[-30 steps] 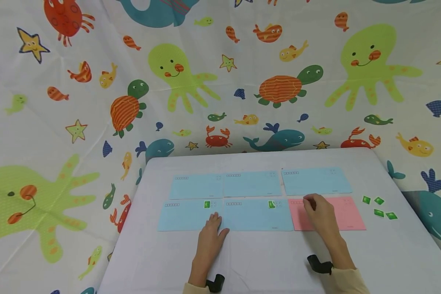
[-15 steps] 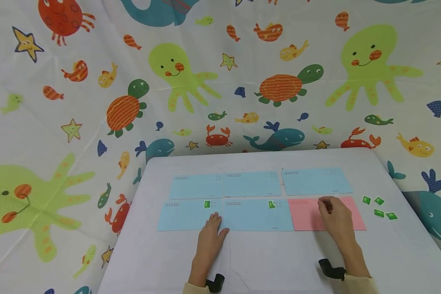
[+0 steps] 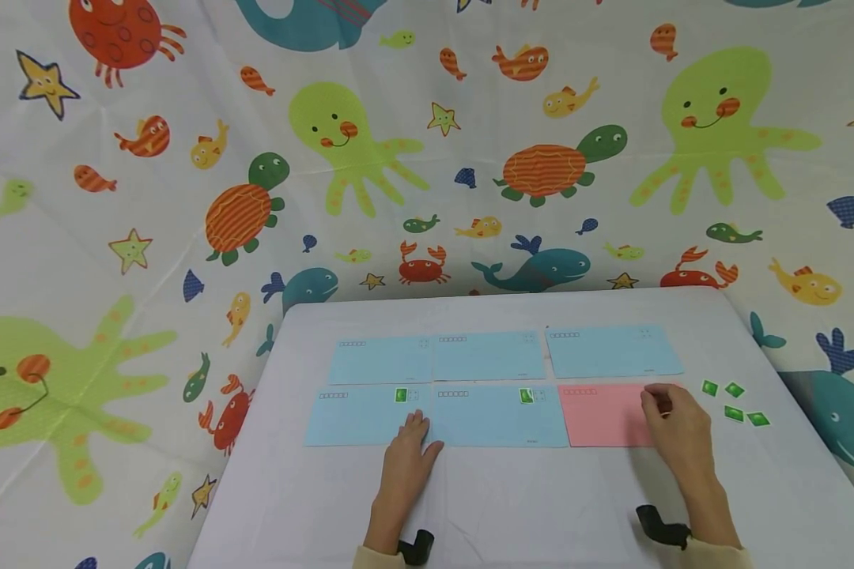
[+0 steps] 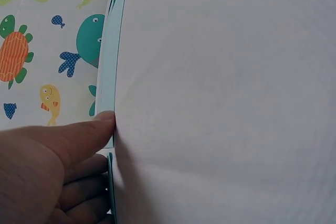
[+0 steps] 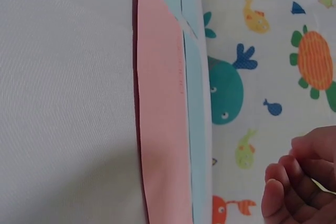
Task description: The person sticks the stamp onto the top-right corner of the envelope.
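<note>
My left hand (image 3: pixel 407 454) rests with extended fingers on the lower edges of two blue envelopes (image 3: pixel 359 423) (image 3: pixel 494 423), where they meet. In the left wrist view, the left thumb (image 4: pixel 94 135) touches an envelope edge. Each of these envelopes bears a green stamp (image 3: pixel 401 395) (image 3: pixel 527 396) near its upper right. My right hand (image 3: pixel 683 427) is over the right part of a pink envelope (image 3: pixel 605 419), its fingers loosely curled. The right wrist view shows the right hand's fingertips (image 5: pixel 273 198) with nothing visible between them. Several loose green stamps (image 3: pixel 734 413) lie just right of the pink envelope.
Three more blue envelopes (image 3: pixel 380 361) (image 3: pixel 489 356) (image 3: pixel 612 352) form a back row on the white table (image 3: pixel 512 506). Behind the table and along its sides hangs a cloth curtain (image 3: pixel 398 261) printed with sea animals.
My right hand has moved rightward across the pink envelope, from its left part to its right part. The left hand and the envelopes have stayed in place.
</note>
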Demonstrator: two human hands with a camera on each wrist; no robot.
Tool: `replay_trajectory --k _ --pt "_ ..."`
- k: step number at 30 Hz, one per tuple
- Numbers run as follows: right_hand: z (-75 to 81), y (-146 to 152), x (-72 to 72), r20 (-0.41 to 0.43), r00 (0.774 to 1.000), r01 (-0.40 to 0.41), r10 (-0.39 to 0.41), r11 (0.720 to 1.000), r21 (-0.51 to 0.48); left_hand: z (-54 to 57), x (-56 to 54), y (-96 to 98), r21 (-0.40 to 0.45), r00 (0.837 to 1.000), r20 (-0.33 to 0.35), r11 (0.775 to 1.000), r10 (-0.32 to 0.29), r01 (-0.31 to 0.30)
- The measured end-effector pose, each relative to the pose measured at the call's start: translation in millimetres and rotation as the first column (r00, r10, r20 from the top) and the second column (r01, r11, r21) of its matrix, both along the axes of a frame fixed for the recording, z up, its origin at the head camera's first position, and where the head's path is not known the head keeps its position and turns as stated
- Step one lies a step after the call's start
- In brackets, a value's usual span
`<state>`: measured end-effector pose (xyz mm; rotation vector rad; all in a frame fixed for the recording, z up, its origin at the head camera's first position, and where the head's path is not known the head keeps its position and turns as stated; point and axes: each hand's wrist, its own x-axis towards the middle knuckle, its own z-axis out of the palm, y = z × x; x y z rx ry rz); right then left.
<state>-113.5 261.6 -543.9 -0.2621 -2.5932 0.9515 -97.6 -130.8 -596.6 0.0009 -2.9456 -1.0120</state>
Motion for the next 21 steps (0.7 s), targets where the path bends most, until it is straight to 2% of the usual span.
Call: replay_trajectory --k 12,21 --pt "7.1 17 4.0 0.098 0.990 0.103 -0.101 0.994 -0.020 -0.2 0.5 -1.4 -0.002 1.000 -0.003 1.000 -0.014 0.014" --pt "8.5 32 7.5 0.129 0.981 0.151 -0.146 0.988 -0.030 0.4 0.4 -1.1 -0.008 1.000 0.007 1.000 -0.008 0.008"
